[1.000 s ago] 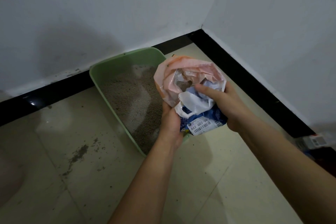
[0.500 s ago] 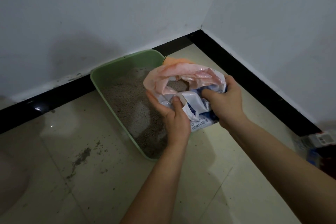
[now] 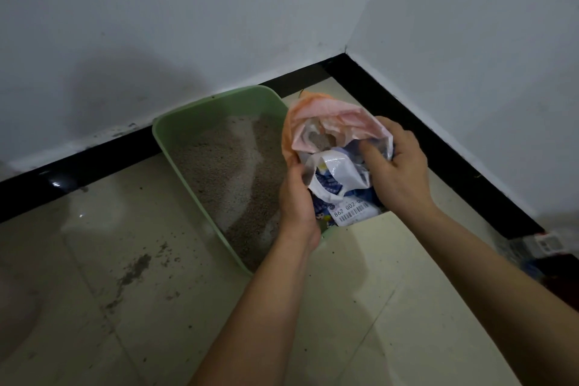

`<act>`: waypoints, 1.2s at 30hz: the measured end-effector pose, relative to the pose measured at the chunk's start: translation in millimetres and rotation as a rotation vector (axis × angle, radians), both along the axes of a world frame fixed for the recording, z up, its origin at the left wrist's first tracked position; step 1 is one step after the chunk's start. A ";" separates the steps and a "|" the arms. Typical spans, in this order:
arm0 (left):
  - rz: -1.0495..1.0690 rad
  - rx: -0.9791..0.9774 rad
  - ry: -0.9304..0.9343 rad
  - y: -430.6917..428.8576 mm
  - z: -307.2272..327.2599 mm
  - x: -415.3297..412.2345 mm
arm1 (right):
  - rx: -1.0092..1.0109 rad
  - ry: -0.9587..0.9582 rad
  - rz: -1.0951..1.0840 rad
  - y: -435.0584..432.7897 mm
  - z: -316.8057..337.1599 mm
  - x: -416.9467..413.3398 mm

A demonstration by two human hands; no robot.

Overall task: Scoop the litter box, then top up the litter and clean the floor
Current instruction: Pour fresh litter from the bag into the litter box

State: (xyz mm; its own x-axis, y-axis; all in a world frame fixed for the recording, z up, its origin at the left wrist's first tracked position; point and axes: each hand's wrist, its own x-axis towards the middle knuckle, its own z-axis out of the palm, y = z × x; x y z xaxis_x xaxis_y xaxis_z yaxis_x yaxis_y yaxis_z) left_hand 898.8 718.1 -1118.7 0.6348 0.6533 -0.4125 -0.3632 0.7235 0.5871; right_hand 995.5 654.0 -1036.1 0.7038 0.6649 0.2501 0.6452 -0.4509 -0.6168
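A pale green litter box (image 3: pixel 200 117) sits on the tiled floor in the room's corner, holding grey litter (image 3: pixel 233 178) banked towards its right side. Over the box's right edge I hold a crumpled litter bag (image 3: pixel 335 172), pink and orange at the top, white and blue lower down, with a barcode label. Grey litter shows inside its open mouth. My left hand (image 3: pixel 296 197) grips the bag's left side. My right hand (image 3: pixel 396 171) grips its right side, thumb pressed into the plastic.
Spilled litter (image 3: pixel 134 269) is scattered on the cream floor tiles left of the box. A black skirting (image 3: pixel 438 147) runs along both white walls. Some packaged items (image 3: pixel 539 244) lie at the right edge by the wall.
Both hands have shifted their grip on the bag. The bag's mouth dipped over the box half a second ago and is now raised slightly, with the bag more upright.
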 end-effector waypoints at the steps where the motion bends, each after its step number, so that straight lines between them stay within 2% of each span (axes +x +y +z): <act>1: -0.037 -0.005 -0.025 1.0 0.9 2.2 | 0.009 0.006 -0.011 -0.4 1.6 0.9; 5: -0.054 0.132 0.034 2.8 -4.4 9.9 | 0.073 0.061 -0.103 1.0 7.5 1.8; 9: -0.070 0.064 0.021 0.0 -10.1 10.0 | 0.053 0.130 -0.196 5.6 7.8 2.4; 13: -0.027 0.024 -0.048 -5.2 -15.2 7.9 | -0.079 0.013 -0.147 12.0 9.5 -0.7; 16: 0.045 0.062 -0.043 -7.1 -17.6 12.7 | -0.097 -0.054 -0.125 16.3 12.3 -4.2; 18: -0.006 -0.004 -0.047 -8.2 -21.0 16.9 | -0.083 -0.065 -0.139 21.0 14.8 -7.0; 22: -0.168 -0.138 -0.084 -11.6 -25.9 18.9 | -0.028 0.054 -0.139 28.4 15.8 -5.7; 29: -0.172 -0.178 -0.060 -10.3 -18.3 17.0 | 0.099 0.220 -0.152 23.0 14.1 1.6; 36: -0.202 -0.112 -0.081 -16.1 -16.7 10.9 | 0.005 0.488 -0.211 26.8 12.2 14.6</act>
